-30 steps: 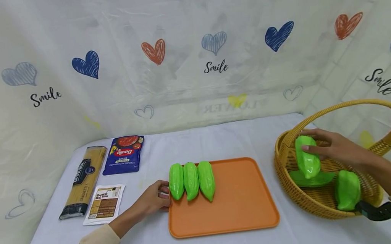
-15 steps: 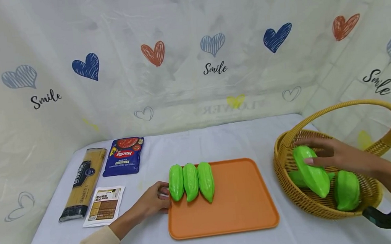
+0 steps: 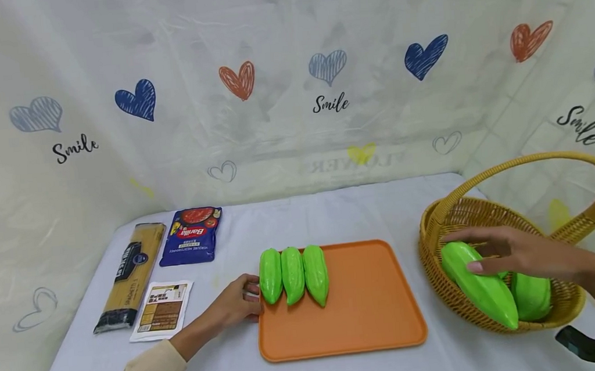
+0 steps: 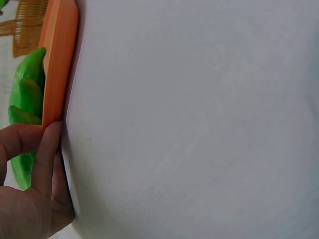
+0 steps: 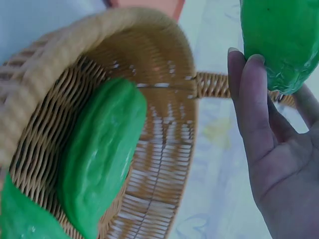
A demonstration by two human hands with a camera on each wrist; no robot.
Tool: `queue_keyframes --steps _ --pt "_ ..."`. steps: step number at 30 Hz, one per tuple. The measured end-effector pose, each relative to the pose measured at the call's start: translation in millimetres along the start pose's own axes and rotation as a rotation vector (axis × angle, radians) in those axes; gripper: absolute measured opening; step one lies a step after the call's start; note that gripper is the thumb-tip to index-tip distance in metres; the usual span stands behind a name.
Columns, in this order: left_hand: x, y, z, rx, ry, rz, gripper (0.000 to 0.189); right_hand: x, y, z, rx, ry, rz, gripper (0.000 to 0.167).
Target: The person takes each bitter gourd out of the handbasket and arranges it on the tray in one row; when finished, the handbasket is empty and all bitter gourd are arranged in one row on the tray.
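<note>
My left hand (image 3: 237, 302) pinches the left edge of an orange tray (image 3: 364, 302), thumb and fingers at its rim in the left wrist view. Three glossy green bitter melons (image 3: 293, 276) lie side by side along the tray's left part, pointed ends toward me. On the right, my right hand (image 3: 523, 254) holds another bitter melon (image 3: 478, 287) by its upper part, tilted over the wicker basket (image 3: 442, 290). Inside the basket, the right wrist view shows one bitter melon (image 5: 102, 154) lying along the wall and part of another green one (image 5: 25, 219).
The basket's tall handle (image 3: 531, 158) arches up behind my right hand. At the left lie a spaghetti pack (image 3: 129, 277), a blue Barilla pouch (image 3: 191, 236) and a white-and-brown sachet (image 3: 161, 311). A curtain printed with hearts hangs behind the white-covered table.
My right hand has lowered slightly, and the bitter melon in it has come toward me and swung to a slant, now covering more of those in the basket. The left hand stays at the tray.
</note>
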State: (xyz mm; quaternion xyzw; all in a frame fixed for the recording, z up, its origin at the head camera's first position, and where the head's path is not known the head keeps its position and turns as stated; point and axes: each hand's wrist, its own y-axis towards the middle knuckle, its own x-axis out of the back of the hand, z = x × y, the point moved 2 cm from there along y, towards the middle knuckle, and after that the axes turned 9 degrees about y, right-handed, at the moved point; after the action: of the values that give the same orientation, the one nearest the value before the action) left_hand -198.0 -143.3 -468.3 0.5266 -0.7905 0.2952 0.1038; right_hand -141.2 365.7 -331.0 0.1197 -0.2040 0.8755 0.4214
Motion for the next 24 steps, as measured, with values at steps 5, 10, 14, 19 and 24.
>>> queue_keyframes --steps 5,10,14,19,24 --pt "-1.2 0.5 -1.0 0.012 0.000 -0.007 0.067 -12 3.5 10 0.049 -0.020 0.038 0.055" --pt "-1.4 0.1 -0.5 0.015 -0.005 -0.010 0.068 -24 9.8 16 0.143 -0.096 0.035 0.054" --pt "-1.5 -0.5 -0.7 0.015 -0.009 -0.009 0.068 -33 16.9 18 0.160 -0.130 -0.005 0.052" --pt "-1.7 -1.7 -2.4 0.011 -0.005 -0.012 0.067 -44 28.0 23 0.138 -0.187 -0.067 0.050" --pt "-0.7 -2.0 -2.1 -0.009 0.003 -0.008 0.067 -54 39.5 25 0.134 -0.171 -0.088 0.047"
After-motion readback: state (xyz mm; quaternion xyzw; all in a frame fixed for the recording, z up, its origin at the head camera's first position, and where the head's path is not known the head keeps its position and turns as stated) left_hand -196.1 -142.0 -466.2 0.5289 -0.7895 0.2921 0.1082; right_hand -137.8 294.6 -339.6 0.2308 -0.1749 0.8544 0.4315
